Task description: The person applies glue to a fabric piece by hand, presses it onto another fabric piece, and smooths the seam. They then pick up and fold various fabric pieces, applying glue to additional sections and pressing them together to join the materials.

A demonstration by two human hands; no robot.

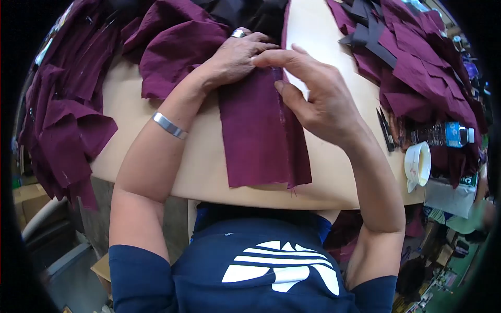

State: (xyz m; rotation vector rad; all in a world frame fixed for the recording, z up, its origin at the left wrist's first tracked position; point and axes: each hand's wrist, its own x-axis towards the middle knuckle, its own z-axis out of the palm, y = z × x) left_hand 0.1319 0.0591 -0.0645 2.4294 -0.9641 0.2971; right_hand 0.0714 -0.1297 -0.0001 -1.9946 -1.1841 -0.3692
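A maroon cloth strip [253, 135] lies on the pale table [193, 161], its frayed lower end close to the front edge. A seam or fold runs lengthwise near its right side. My left hand [237, 58], with a ring, rests on the upper part of the strip, fingers spread over the cloth. Just above the strip's right side is my right hand [313, 91], its thumb and forefinger apart and nothing visible between them. Dark cloth [255, 18] lies beyond my fingers.
Maroon cloth is heaped at the left [68, 115], and at the upper left lies a crumpled piece [182, 49]. More maroon pieces [417, 73] cover the right side, near black snips [385, 129], a bottle [443, 134] and a white cup [417, 164].
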